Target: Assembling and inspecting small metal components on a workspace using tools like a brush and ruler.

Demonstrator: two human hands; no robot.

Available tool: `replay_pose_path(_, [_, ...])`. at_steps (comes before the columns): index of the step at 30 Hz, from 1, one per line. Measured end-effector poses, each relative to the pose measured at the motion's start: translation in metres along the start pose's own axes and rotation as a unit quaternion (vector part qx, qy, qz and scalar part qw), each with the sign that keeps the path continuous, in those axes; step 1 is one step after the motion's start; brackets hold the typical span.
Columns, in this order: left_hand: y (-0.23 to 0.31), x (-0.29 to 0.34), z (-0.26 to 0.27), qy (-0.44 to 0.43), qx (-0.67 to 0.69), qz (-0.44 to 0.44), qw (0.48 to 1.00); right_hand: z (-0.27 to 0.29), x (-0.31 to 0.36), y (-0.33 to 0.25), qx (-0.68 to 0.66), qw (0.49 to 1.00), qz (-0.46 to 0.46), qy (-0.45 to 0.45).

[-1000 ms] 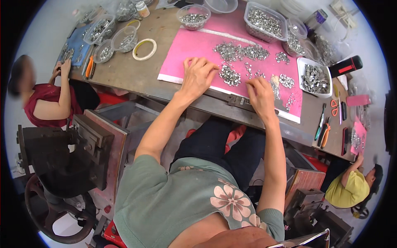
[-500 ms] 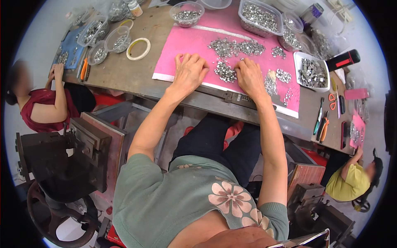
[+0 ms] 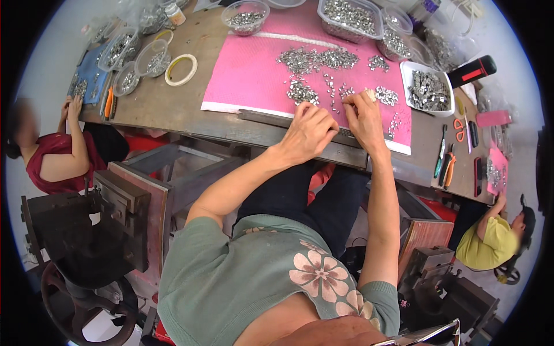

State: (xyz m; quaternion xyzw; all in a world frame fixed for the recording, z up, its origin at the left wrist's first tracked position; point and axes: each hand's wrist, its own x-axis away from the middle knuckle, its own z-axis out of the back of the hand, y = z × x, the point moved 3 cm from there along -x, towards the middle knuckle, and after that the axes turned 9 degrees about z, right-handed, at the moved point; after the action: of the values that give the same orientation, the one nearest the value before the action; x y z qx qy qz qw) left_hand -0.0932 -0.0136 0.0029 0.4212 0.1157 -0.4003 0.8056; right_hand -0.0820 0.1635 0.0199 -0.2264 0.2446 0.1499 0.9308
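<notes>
My left hand (image 3: 311, 132) is at the front edge of the bench, its fingers curled and thumb drawn in; what they hold, if anything, is hidden. Just right of it, my right hand (image 3: 365, 120) bends over the pink cloth (image 3: 242, 75) with its fingertips pinched together. Nothing between those fingertips can be made out. A pale cream bit (image 3: 370, 94) shows right behind its knuckles. Small shiny metal pieces lie beyond the hands in a large heap (image 3: 317, 59), a smaller heap (image 3: 302, 92) and a loose column (image 3: 330, 92). A dark flat strip (image 3: 265, 117) runs along the cloth's front edge.
A white tub (image 3: 405, 86) of metal pieces stands right, beside pliers (image 3: 449, 170) and red-handled scissors (image 3: 459, 130). Clear plastic tubs (image 3: 350, 30) line the back. A tape roll (image 3: 181, 70) lies left. One person (image 3: 63, 150) sits left, another (image 3: 490, 242) right.
My left hand has moved right and closer to my body, nearer my right hand. The right hand has shifted right. Loose pieces now form a column between the heaps, and the view has shifted slightly.
</notes>
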Motion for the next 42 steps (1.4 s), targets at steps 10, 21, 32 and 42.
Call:
replay_pose_path(10, [0.001,0.006,-0.005,0.02,-0.034,-0.027,0.999,-0.023,-0.016,-0.01,-0.049,0.999,0.015,0.005])
replay_pose_path(21, [-0.083,-0.012,0.07,0.118,-0.124,0.128,0.977,-0.047,-0.032,-0.009,-0.001,0.998,0.036,-0.044])
replay_pose_path(32, [-0.102,-0.026,0.061,0.088,-0.206,0.102,0.969,-0.036,-0.03,-0.019,0.01,0.999,0.036,-0.036])
replay_pose_path(42, [-0.105,-0.025,0.06,0.09,-0.205,0.093,0.97,-0.036,-0.028,-0.009,0.046,0.996,0.058,-0.055])
